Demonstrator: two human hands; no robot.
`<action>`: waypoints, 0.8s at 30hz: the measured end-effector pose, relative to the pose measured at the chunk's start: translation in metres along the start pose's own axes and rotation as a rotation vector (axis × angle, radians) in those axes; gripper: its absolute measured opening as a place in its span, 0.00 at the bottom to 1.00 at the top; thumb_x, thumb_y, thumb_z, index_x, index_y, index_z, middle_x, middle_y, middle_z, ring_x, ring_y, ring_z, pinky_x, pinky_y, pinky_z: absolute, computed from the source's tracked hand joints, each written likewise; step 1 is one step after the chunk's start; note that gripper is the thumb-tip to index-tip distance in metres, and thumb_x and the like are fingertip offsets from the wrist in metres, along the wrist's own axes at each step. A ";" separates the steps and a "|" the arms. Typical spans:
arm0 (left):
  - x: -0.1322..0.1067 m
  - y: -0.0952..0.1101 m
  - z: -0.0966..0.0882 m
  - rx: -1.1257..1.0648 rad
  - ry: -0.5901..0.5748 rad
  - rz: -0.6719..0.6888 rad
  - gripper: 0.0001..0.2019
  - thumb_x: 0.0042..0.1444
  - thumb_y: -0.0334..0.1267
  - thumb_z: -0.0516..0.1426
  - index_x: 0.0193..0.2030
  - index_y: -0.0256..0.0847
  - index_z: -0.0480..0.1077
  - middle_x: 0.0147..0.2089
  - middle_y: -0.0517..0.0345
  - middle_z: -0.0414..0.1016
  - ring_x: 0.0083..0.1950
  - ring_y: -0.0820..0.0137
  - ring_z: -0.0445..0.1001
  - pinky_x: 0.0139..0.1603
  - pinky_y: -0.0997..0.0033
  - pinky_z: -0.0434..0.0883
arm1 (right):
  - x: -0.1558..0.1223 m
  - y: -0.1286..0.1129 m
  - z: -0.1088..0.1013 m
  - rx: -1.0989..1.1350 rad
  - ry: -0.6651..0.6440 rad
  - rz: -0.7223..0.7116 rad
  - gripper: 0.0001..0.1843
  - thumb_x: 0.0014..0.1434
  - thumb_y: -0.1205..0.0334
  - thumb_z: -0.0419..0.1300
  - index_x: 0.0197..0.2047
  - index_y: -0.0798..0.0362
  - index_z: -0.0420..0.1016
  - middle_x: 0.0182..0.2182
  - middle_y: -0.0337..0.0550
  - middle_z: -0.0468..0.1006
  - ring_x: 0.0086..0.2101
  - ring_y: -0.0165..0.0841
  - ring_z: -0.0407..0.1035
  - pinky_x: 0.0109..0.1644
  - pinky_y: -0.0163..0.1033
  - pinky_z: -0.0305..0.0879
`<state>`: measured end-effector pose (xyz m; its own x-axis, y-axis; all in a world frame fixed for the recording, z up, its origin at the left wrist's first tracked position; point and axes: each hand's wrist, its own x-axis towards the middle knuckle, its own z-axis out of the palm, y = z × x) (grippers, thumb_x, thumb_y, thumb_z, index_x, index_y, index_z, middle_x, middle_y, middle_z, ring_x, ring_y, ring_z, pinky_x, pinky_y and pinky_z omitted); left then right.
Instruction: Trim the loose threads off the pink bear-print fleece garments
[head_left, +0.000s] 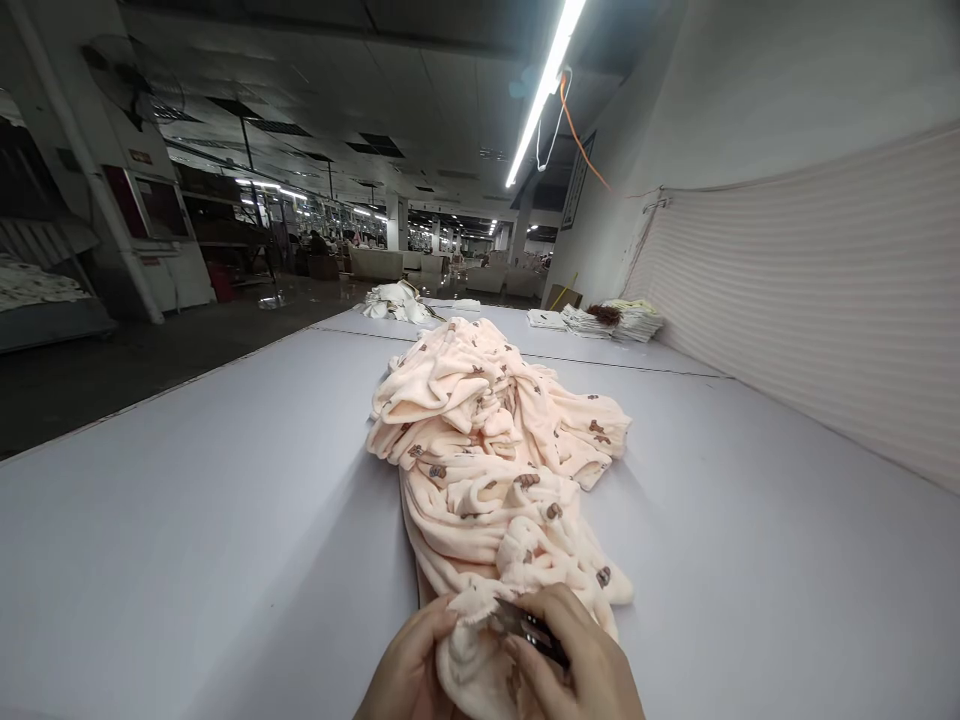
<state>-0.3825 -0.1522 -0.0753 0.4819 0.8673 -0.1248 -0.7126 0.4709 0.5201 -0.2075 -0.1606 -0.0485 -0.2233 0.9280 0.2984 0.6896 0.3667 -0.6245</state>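
A heap of pale peach plush fabric [480, 400] with small brown bear-like prints lies bunched on the table, and part of it trails toward me. At the bottom of the view, my left hand [411, 660] pinches an edge of this fabric between thumb and fingers. Closed around a pair of dark thread snips [532, 632] is my right hand [581, 660]. The metal tip of the snips points left and touches or nearly touches the fuzzy raw edge beside my left fingers. Whether the blades are apart is too small to tell.
The wide pale table [225, 520] stretches forward. At its far end lie a pile of white cloth [396, 302] and folded stacks [634, 320]. Striped pink cloth [817, 290] hangs along the right side. An orange cord [581, 135] dangles by the ceiling lamp.
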 end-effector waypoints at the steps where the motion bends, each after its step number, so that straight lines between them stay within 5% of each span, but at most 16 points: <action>1: 0.000 -0.001 -0.001 0.003 0.002 0.008 0.10 0.52 0.37 0.58 0.39 0.38 0.76 0.38 0.49 0.79 0.45 0.55 0.76 0.51 0.58 0.66 | 0.000 -0.001 0.000 -0.010 0.020 -0.004 0.07 0.59 0.58 0.58 0.42 0.43 0.73 0.37 0.36 0.76 0.37 0.35 0.72 0.38 0.34 0.65; 8: 0.001 0.001 0.000 0.044 0.039 0.052 0.09 0.52 0.36 0.58 0.38 0.37 0.77 0.37 0.49 0.79 0.48 0.56 0.74 0.51 0.60 0.66 | 0.003 0.004 0.001 0.027 -0.017 0.002 0.07 0.61 0.54 0.57 0.40 0.44 0.74 0.35 0.35 0.77 0.36 0.33 0.73 0.38 0.32 0.66; 17: -0.001 0.009 0.023 0.133 -0.050 0.011 0.11 0.53 0.33 0.55 0.40 0.35 0.77 0.36 0.49 0.79 0.45 0.58 0.76 0.49 0.61 0.67 | -0.001 0.001 -0.001 -0.027 0.066 -0.051 0.07 0.62 0.55 0.56 0.41 0.42 0.73 0.36 0.36 0.78 0.36 0.35 0.73 0.37 0.35 0.66; 21: 0.024 0.019 0.018 0.391 -0.045 0.133 0.13 0.55 0.30 0.53 0.43 0.36 0.76 0.43 0.51 0.79 0.50 0.60 0.73 0.54 0.62 0.65 | -0.009 0.008 -0.008 0.088 0.082 0.015 0.09 0.64 0.54 0.53 0.42 0.45 0.72 0.37 0.38 0.77 0.39 0.33 0.73 0.42 0.32 0.67; 24: 0.057 0.024 0.006 0.483 -0.032 0.174 0.11 0.52 0.32 0.57 0.42 0.37 0.77 0.44 0.53 0.79 0.50 0.60 0.72 0.55 0.63 0.63 | -0.029 0.012 0.008 0.158 -0.021 0.057 0.08 0.60 0.57 0.57 0.43 0.45 0.70 0.37 0.38 0.77 0.38 0.33 0.74 0.42 0.31 0.68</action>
<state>-0.3686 -0.0923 -0.0651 0.3979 0.9172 0.0200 -0.4702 0.1852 0.8629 -0.1983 -0.1832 -0.0704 -0.2023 0.9480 0.2456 0.5847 0.3181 -0.7462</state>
